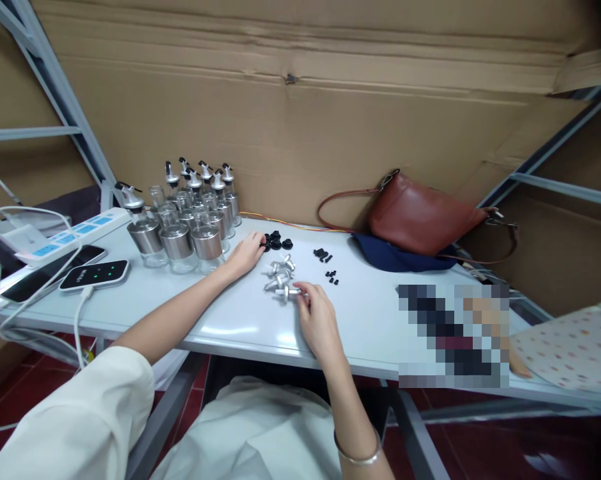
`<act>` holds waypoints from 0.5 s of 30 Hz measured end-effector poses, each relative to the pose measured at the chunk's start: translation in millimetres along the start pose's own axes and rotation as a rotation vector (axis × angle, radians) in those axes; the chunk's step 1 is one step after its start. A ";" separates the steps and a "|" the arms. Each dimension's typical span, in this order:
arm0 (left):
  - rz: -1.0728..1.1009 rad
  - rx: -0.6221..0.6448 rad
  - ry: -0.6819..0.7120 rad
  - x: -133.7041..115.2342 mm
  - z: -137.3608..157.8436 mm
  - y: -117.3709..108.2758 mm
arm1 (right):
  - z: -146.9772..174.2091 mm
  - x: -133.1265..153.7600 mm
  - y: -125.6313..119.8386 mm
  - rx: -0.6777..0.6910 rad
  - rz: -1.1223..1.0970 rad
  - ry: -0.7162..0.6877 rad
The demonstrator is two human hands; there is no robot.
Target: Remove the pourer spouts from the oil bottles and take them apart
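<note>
The right hand [319, 321] rests on the pale grey bench [240, 320], its fingers pinching a small silver metal pourer spout [286, 292]. Farther, the left hand [245, 255] touches the black rubber rings [275, 241] with bent, close fingers. Behind stand glass bottles with steel bases [190, 230].

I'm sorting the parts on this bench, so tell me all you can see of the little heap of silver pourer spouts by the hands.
The silver pourer spouts are a handful of small metal-looking pieces, shiny and pale, lying on their sides in a loose cluster on the white table. Each seems a short tube with a wider collar; finer detail is too small to tell. The right hand pinches the nearest one at its fingertips. The left hand rests just beside the heap, reaching toward the black rings behind it.
</note>
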State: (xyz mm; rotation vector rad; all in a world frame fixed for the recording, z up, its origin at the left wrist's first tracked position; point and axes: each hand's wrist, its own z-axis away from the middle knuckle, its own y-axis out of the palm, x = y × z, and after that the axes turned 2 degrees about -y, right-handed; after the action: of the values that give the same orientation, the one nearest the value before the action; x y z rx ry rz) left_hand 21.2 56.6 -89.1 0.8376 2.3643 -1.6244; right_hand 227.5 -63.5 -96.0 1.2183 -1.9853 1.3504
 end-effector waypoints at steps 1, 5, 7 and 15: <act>0.014 -0.003 0.002 -4.1 1.8 -2.6 | -0.3 0.2 1.7 -0.022 0.016 0.003; 0.101 0.043 0.072 -25.4 11.6 -10.5 | 2.3 2.6 1.6 -0.101 0.019 0.054; 0.189 0.107 0.146 -35.6 16.7 -11.0 | 3.6 4.9 -0.3 -0.029 -0.011 0.047; 0.261 0.250 0.292 -43.3 24.5 -4.0 | 5.1 5.7 -0.7 0.051 -0.009 -0.068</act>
State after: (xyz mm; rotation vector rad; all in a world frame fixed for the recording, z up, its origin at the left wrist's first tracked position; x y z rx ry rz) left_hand 50.7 18.1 -77.3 1.4547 2.1269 -1.8110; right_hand 225.7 -70.6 -93.4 1.3114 -1.9998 1.3806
